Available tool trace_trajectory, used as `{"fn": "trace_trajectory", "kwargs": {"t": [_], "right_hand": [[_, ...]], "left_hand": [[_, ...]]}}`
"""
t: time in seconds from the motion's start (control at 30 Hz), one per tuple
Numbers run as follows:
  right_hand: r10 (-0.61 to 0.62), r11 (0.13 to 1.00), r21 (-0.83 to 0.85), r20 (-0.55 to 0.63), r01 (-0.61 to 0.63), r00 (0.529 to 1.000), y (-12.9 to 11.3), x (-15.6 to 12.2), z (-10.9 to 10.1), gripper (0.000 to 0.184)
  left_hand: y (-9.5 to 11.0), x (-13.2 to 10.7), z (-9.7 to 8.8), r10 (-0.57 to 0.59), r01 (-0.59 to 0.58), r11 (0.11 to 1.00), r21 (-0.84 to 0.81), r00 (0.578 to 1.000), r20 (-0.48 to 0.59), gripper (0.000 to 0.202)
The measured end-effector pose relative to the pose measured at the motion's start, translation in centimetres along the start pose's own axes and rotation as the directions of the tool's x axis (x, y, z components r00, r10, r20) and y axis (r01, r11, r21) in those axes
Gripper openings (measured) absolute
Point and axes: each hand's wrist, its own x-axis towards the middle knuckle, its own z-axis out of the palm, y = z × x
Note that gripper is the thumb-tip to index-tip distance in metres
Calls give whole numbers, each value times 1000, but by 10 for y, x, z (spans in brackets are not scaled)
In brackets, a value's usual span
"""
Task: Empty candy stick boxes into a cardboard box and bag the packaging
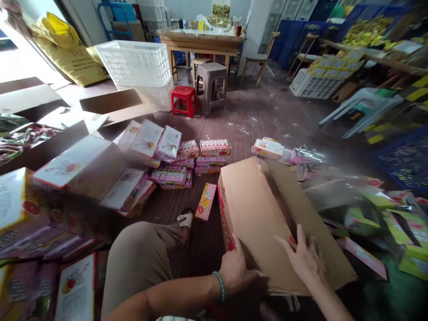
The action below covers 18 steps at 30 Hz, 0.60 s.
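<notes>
Oblong brown cardboard carton [245,205] runs lengthwise away; spread left hand [236,266] at its near-left corner; spread right hand [308,257] nearer its right flap [297,196].

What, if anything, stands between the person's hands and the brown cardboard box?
Nothing visible: the left hand touches the cardboard box along its left edge, and the right hand is at the gap between its flaps.

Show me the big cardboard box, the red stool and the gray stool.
Cardboard box [259,218], head view: its left top flap.
Red stool [184,92], head view: its seat.
Gray stool [211,68], head view: its seat.
</notes>
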Motion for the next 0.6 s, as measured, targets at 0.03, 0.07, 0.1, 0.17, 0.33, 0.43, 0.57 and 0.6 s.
{"fn": "trace_trajectory", "kwargs": {"t": [0.03,0.07,0.1,0.17,0.33,0.43,0.57,0.6], "right_hand": [[0,999,-44,-68,-3,998,-9,-5,2,87],[-21,997,-79,-129,11,991,-16,-10,6,80],[-47,994,-106,-183,28,982,-21,-14,10,73],[-67,991,-130,-264,34,962,-27,-19,18,66],[-35,993,-115,-287,2,957,-26,-21,23,71],[-12,992,-127,-252,-20,968,-26,-24,19,76],[-8,990,-139,-211,-22,977,-25,-27,21,80],[-9,990,-138,-202,-19,979,-24,-27,24,81]], "left_hand": [[-2,8,-9,-14,13,999,-35,999,-37,107],[-6,18,-19,-44,37,996,-75,995,-95,86],[-9,31,-31,-88,70,992,-108,981,-173,70],[-16,63,-55,-161,122,984,-128,917,-363,61],[-28,144,-83,-232,222,971,-92,769,-596,72],[-41,175,-72,-314,307,943,-127,696,-646,68],[-84,197,-60,-438,532,846,14,711,-550,106],[-97,200,-62,-481,587,809,43,701,-526,109]]}}
